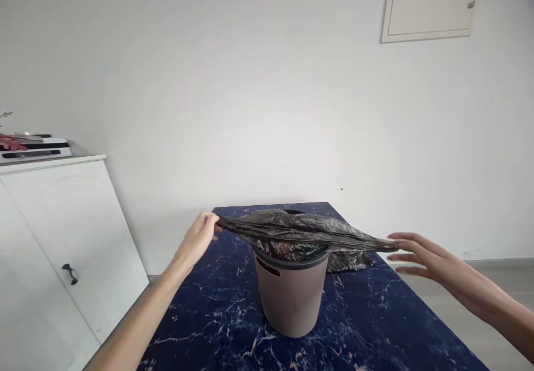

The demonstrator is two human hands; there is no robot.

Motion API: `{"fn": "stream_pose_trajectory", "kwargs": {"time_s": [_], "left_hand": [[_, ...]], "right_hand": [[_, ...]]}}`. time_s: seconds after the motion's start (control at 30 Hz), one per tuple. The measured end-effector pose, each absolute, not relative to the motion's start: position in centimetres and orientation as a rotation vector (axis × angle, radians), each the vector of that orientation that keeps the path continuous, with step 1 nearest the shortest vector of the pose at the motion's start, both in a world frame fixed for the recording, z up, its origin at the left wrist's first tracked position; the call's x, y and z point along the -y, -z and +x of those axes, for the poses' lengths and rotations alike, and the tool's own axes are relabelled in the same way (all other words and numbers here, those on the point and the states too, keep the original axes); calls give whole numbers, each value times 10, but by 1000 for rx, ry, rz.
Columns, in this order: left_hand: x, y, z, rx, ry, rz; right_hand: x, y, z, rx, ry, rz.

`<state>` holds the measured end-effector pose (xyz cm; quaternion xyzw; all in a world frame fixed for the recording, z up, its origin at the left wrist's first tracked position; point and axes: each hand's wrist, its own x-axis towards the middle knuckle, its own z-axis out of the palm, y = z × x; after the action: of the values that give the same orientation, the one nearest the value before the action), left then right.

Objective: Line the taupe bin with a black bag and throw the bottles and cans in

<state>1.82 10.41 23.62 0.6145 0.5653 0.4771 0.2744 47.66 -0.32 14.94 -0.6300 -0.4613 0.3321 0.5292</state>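
A small taupe plastic bin stands on a dark blue marbled table. A black plastic bag lies stretched across the bin's mouth, pulled out sideways to both hands. My left hand is closed on the bag's left end. My right hand is at the bag's right end; its fingers are stretched out and spread, and the upper fingertips touch the bag's tip. A bunched part of the bag rests on the table behind the bin on the right.
A white cabinet with a dark knob stands at the left, with a flat appliance on top. A plain white wall lies behind the table, with a small white panel door high on the right.
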Motion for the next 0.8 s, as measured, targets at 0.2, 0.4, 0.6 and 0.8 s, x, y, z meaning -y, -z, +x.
{"fn": "stream_pose_trajectory", "kwargs": {"time_s": [0.2, 0.4, 0.6, 0.8], "left_hand": [[-89, -259, 43, -1206, -1224, 2154], [-105, -267, 61, -1156, -939, 2213], [-114, -267, 53, -1075, -945, 2411], [-114, -269, 42, -1070, -997, 2504]], "right_hand": [[1, -187, 454, 1555, -357, -1431], [-25, -201, 437, 1901, -445, -1494], [-32, -194, 458, 2056, -708, -1479], [-16, -205, 475, 2008, -1151, -1247]]}}
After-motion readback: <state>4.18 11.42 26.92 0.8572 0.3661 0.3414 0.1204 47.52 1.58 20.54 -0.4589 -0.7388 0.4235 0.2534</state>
